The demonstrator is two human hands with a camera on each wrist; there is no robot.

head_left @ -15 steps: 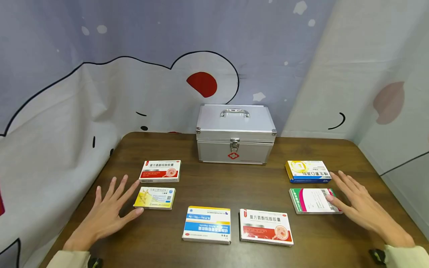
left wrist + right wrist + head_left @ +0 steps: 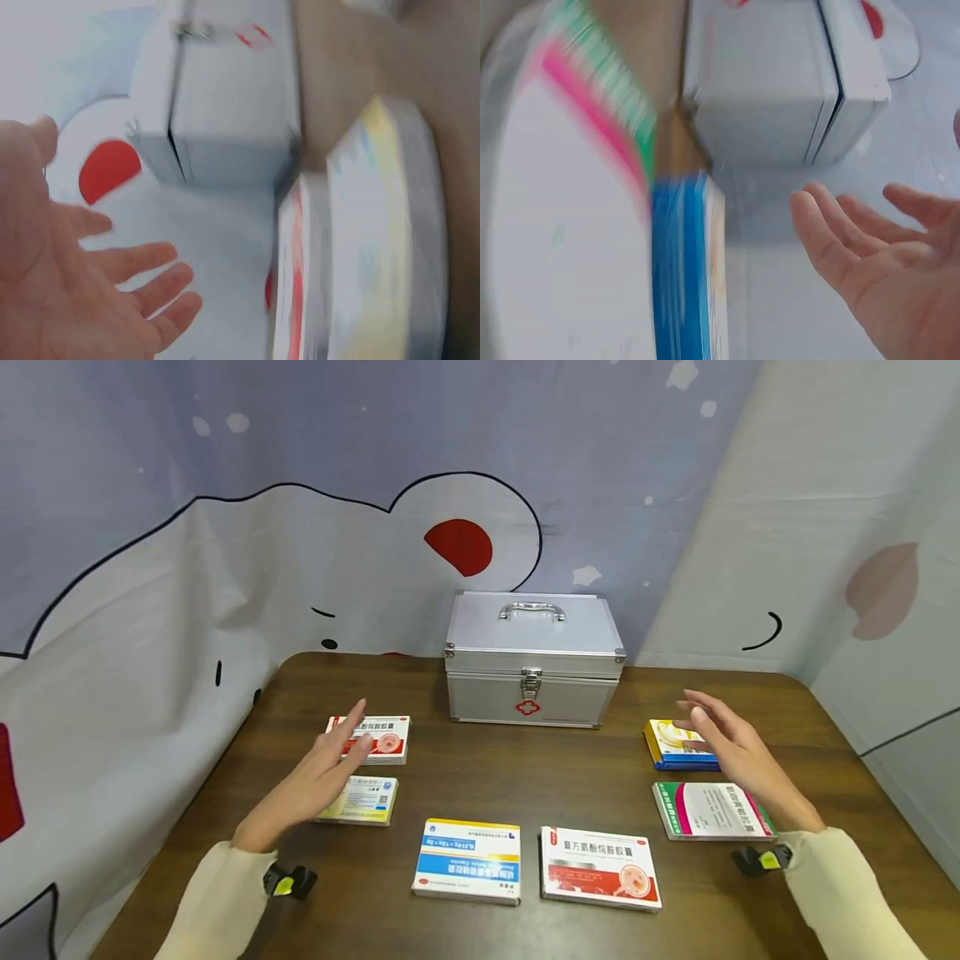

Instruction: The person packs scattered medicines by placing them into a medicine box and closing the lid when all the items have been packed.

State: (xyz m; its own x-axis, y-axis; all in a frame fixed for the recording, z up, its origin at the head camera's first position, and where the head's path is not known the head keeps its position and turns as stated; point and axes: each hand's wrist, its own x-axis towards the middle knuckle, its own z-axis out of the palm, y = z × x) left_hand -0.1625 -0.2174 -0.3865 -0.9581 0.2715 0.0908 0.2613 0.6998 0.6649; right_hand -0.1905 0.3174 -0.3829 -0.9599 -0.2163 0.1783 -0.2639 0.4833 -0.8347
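Note:
My left hand, fingers straight, is held over two medicine boxes at the left. It overlaps a red-and-white medicine box and a yellow-and-white medicine box in the head view. At the right, my right hand hovers with relaxed fingers, partly covering a yellow-and-blue medicine box. Below that hand lies a white medicine box with green and pink edges. Both palms hold nothing. Between and beyond the hands stands a closed silver first-aid case, its handle on top and latch in front.
Near the front of the brown table lie a blue-and-white medicine box and another red-and-white medicine box, side by side. A patterned curtain hangs directly behind the case and along the sides.
Both hands have come up from beside the outer boxes, moving inward and forward toward the case. The boxes and the case have stayed in place on the table.

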